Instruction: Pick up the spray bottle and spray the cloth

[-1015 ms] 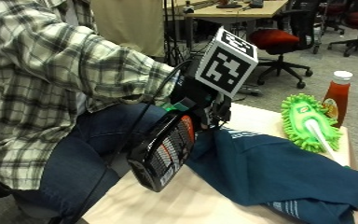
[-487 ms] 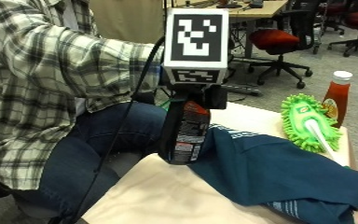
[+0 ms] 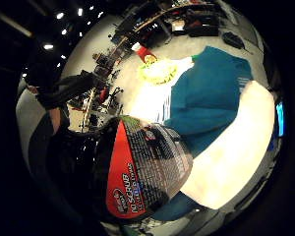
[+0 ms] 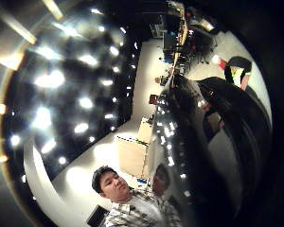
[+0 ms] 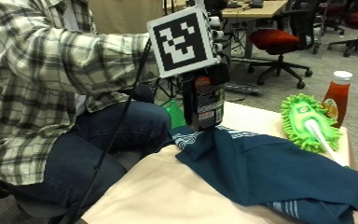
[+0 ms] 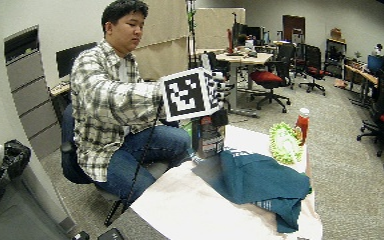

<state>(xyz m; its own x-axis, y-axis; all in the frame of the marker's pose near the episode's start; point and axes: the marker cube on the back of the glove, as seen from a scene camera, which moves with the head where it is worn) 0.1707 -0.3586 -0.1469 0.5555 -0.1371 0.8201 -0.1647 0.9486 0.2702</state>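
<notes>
Table (image 5: 167, 186): a surface under a pale beige cover, with me seated at its near corner in a plaid shirt and jeans.
Cloth (image 5: 272, 172): a dark teal cloth with pale stripes along its hem, lying rumpled across the middle of the table. One striped corner sits just under the base of the bottle I hold.
Duster head (image 5: 309, 123): a bright green fluffy mop head with a white strip down its middle, lying on the table beyond the cloth, at the far edge.
Spray bottle (image 5: 203, 100): a dark bottle with a red and white label. I hold it upright above the near edge of the cloth, its base just over the striped corner; I cannot tell whether it touches the fabric. In the little finger side palm view (image 3: 142, 172) its red label fills much of the frame, with the teal cloth behind it.
Right hand (image 5: 213, 70): my gloved hand is wrapped round the upper part of the spray bottle, gripping it at about chest height.
Sauce bottle (image 5: 336, 95): a red bottle with a white cap, standing upright behind the duster head.
</notes>
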